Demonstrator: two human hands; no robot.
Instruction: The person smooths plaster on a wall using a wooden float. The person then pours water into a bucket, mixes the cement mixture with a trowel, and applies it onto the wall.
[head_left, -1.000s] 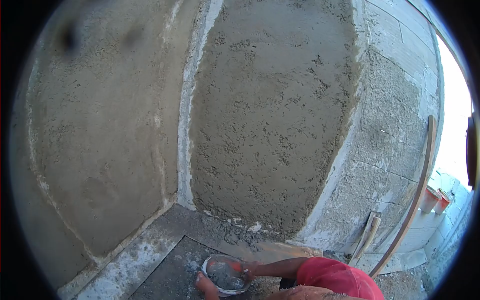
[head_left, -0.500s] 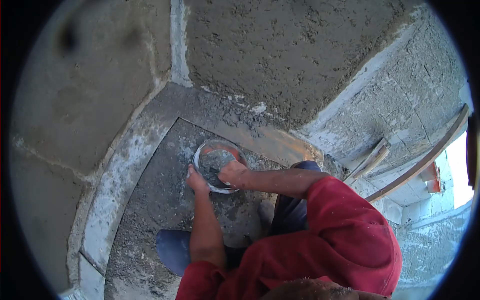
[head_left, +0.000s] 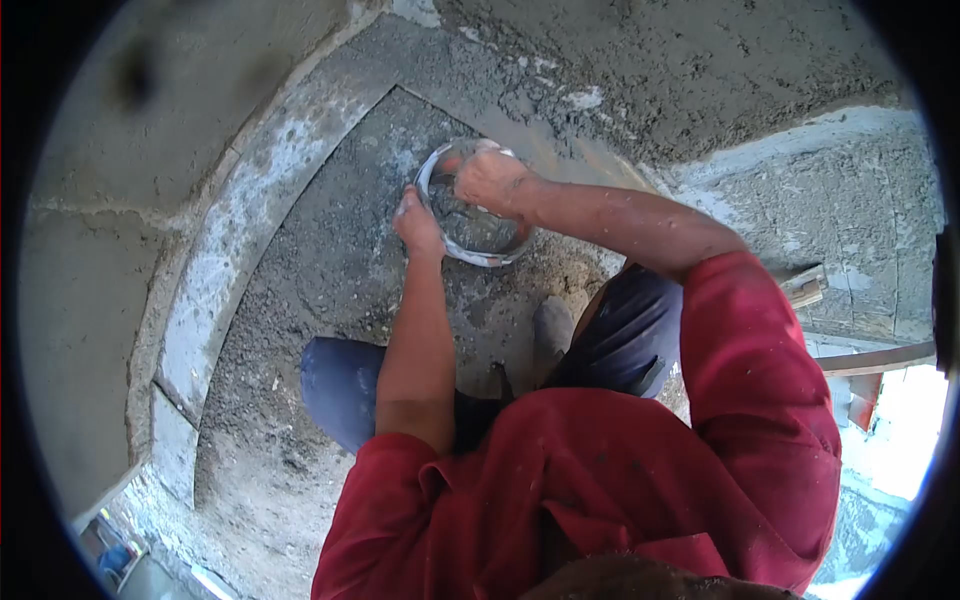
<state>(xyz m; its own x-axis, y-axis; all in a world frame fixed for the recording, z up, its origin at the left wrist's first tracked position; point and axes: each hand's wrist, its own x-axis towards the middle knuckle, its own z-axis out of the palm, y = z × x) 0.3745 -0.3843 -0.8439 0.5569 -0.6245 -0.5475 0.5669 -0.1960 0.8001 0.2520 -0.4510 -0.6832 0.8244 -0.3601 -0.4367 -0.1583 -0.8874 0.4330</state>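
A round bucket with a pale, mortar-smeared rim and reddish inner wall stands on the rough floor, grey material inside. My left hand grips its rim on the left side. Over the bucket's upper part, my right hand is closed, fingers curled downward; what it holds is hidden beneath the hand.
Bare grey plastered walls rise at the left and top right. A pale board curves along the wall's foot. A short wooden piece, a long curved strip and a red container are at the right.
The view has tilted down from the wall to the floor, bringing both arms and the bucket into full view. My right hand has moved from the bucket's right side toward its upper part.
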